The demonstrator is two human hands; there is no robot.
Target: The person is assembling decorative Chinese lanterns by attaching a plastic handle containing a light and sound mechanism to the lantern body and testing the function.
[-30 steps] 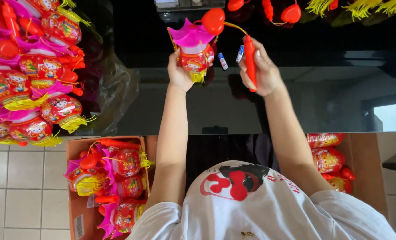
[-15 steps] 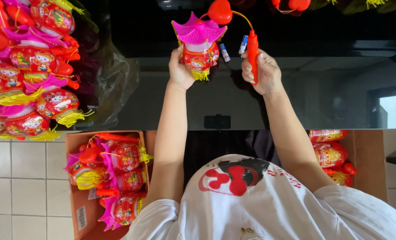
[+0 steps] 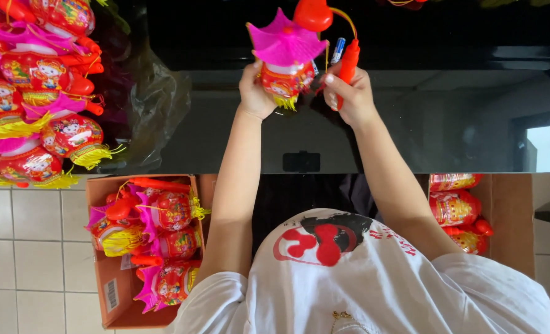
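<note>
My left hand (image 3: pixel 256 86) grips the red printed body of a toy lantern (image 3: pixel 285 62) with a pink pointed roof and a yellow tassel. My right hand (image 3: pixel 348 94) holds the lantern's red handle stick (image 3: pixel 349 65), and a small blue-and-white cylinder (image 3: pixel 337 51) shows just beside it. A thin yellow wire runs from the stick to a red heart-shaped piece (image 3: pixel 313 13) above the roof. Both hands are raised over a dark glossy table (image 3: pixel 238 136).
A pile of finished lanterns in clear plastic (image 3: pixel 37 93) lies on the table at the left. A cardboard box (image 3: pixel 117 291) with several lanterns stands on the tiled floor at lower left. Another box (image 3: pixel 510 216) with lanterns is at the right.
Both hands with the lantern have shifted slightly rightward and closer together. The right hand's stick now sits nearer the lantern body.
</note>
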